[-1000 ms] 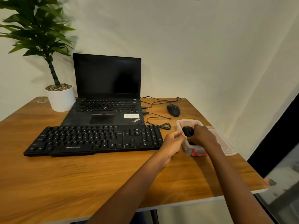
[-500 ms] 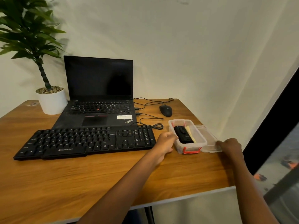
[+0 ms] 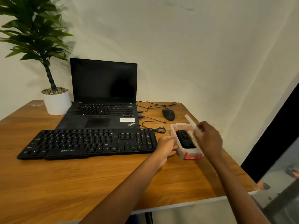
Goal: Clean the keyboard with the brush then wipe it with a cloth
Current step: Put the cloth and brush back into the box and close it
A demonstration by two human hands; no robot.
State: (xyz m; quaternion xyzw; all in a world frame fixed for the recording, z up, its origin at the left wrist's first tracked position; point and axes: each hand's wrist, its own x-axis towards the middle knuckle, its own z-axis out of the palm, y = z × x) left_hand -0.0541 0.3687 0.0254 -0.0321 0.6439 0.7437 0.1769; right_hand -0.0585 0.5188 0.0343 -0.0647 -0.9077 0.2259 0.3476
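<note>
The left grip [image 3: 166, 147] curls against the clear box [image 3: 182, 152], likely steadying it; the right grip [image 3: 208, 138] pinches the blurred lid [image 3: 190, 121] aloft, baring the brush [image 3: 185, 139] inside; the keyboard [image 3: 87, 143] lies just beside on the surface [image 3: 97, 183].

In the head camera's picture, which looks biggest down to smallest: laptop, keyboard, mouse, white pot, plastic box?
1. Laptop, open, counting screen and base.
2. Keyboard.
3. Pot and box: they look about alike. The box is nearer the camera and partly hidden by the hands, so I won't rank them.
4. Mouse, smallest.
</note>
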